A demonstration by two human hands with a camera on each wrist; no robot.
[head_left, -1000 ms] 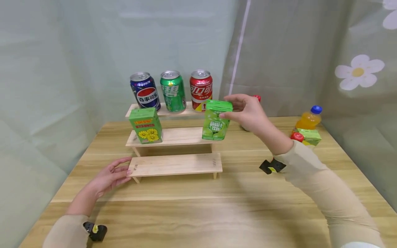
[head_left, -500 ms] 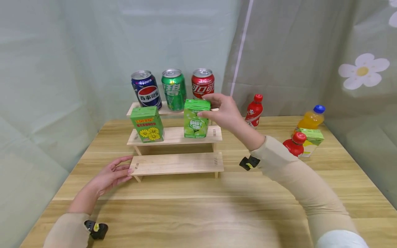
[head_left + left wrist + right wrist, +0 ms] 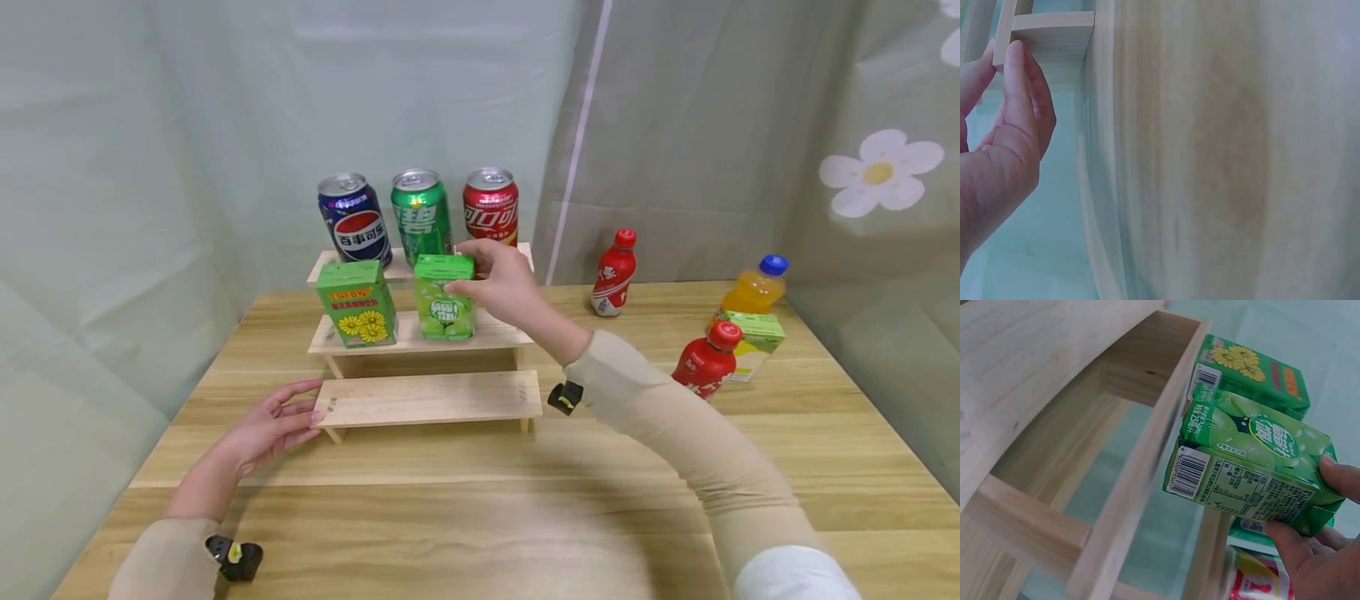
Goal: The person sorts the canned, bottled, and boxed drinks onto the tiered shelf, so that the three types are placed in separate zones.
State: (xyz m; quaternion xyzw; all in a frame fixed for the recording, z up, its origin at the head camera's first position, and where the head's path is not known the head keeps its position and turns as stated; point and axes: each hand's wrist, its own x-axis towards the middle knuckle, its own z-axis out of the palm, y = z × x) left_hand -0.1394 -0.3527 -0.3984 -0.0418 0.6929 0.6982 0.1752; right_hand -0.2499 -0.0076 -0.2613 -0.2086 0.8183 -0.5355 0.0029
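Observation:
My right hand (image 3: 504,283) pinches a light green grape juice box (image 3: 442,310) near its top, thumb in front and fingers behind. Upright, the box stands at the middle tier (image 3: 495,333) of a wooden step shelf; its base meets the board in the right wrist view. Just left of it is a darker green drink box with yellow flowers (image 3: 357,308), also seen behind the juice box (image 3: 1254,456) in the right wrist view. At the left end of the lowest tier (image 3: 427,398), my left hand (image 3: 266,429) pinches the board's corner between thumb and fingers (image 3: 1016,94).
On the top tier stand a blue cola can (image 3: 356,221), a green soda can (image 3: 420,218) and a red cola can (image 3: 491,207). To the right are two red bottles (image 3: 614,275), an orange drink bottle (image 3: 753,287) and a green-and-white box (image 3: 753,343).
My right hand has carried the grape juice box leftward along the middle tier and lowered it beside the flowered box. The left hand stays at the lowest tier's corner.

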